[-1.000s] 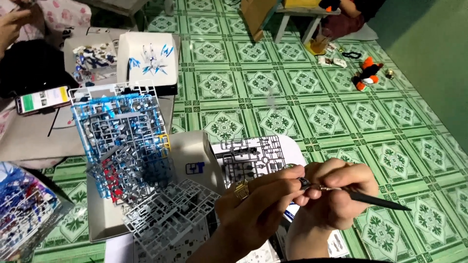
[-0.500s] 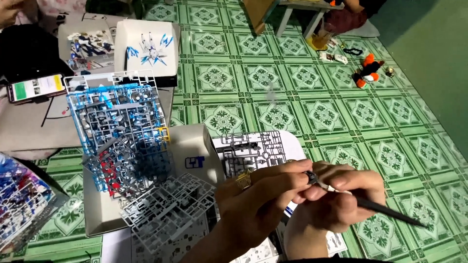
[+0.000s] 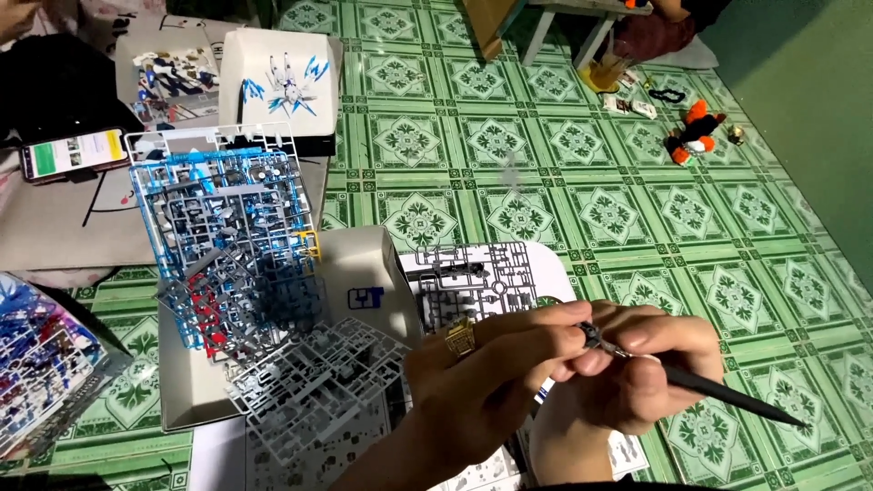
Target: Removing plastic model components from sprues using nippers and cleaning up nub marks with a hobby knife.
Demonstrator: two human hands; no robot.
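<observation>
My left hand (image 3: 496, 377), with a gold ring on one finger, pinches a tiny dark plastic part (image 3: 589, 335) between thumb and fingertips. My right hand (image 3: 650, 373) grips a thin black pen-like tool (image 3: 727, 393), whose tip touches that part. Both hands hover low over a white sheet carrying a grey parts frame (image 3: 473, 277). Just left of them a white open box (image 3: 364, 291) holds a stack of blue, grey and red model-kit parts frames (image 3: 227, 236), and pale grey frames (image 3: 318, 382) spill out in front.
Green patterned floor tiles (image 3: 582, 155) spread all around. Two open white boxes (image 3: 282, 82) with assembled model pieces stand at the back left, beside a phone (image 3: 73, 153) with a lit screen. A colourful kit lid (image 3: 41, 364) lies far left; an orange-black toy (image 3: 693, 132) lies back right.
The view has shifted so the boxes and frames sit lower and closer. My hands stay together on the small part, with the tool's tip still on it.
</observation>
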